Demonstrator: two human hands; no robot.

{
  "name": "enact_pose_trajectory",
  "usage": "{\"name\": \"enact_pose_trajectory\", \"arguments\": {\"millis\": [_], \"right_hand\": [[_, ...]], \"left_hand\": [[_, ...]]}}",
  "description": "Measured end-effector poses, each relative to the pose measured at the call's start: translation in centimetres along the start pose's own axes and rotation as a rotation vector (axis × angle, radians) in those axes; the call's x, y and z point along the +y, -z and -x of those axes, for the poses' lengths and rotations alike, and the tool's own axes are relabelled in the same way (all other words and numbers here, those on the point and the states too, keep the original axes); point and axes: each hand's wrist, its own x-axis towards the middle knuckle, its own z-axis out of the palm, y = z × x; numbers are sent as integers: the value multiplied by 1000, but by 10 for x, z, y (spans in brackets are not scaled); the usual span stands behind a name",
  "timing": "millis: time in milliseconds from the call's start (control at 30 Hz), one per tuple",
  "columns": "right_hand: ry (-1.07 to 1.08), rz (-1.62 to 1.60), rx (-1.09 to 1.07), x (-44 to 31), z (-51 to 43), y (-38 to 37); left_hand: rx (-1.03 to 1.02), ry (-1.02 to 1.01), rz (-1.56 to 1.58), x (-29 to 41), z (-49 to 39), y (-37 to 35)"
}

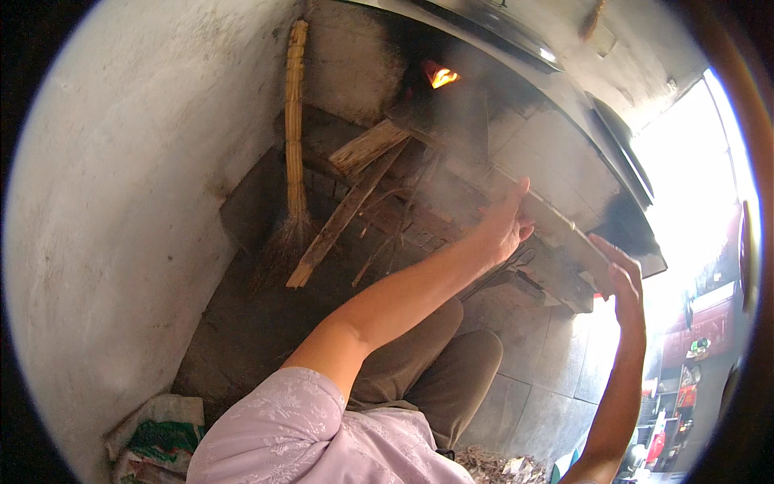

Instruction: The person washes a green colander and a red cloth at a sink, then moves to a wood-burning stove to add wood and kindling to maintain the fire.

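Observation:
Both of my arms reach out to the right over my bent knees. My left hand point(507, 224) grips a long flat wooden board point(559, 233) around its middle. Around the board's near end, my right hand point(620, 272) is closed. The board slants up and left towards the stove's sooty fire opening point(417, 91), and its far end fades into smoke. Orange flames point(445, 77) burn inside. A thick split log point(369, 145) and a long narrow plank point(347, 221) lean out below the opening.
A straw broom point(294, 121) stands against the whitewashed wall point(133, 151) on the left. Thin sticks point(402, 224) lie below the stove point(538, 139). A printed sack point(166, 429) rests at lower left, and dry litter point(502, 466) covers the floor near my knees.

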Motion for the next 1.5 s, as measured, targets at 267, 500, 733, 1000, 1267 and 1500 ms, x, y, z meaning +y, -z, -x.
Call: {"name": "enact_pose_trajectory", "arguments": {"millis": [267, 500, 733, 1000, 1267, 1500], "right_hand": [[-192, -508, -182, 54, 93, -61], [-321, -805, -500, 50, 137, -179], [-264, -1085, -453, 21, 139, -287], [-276, -1209, -343, 3, 111, -342], [-289, -1226, -284, -3, 87, -372], [-332, -1338, -341, -6, 67, -381]], "left_hand": [[187, -31, -334, -23, 82, 20], [308, 7, -791, 24, 134, 78], [433, 31, -1044, 77, 149, 100], [439, 11, -1227, 119, 121, 129], [397, 27, -1223, 141, 104, 134], [375, 122, -1366, 153, 103, 126]]}}
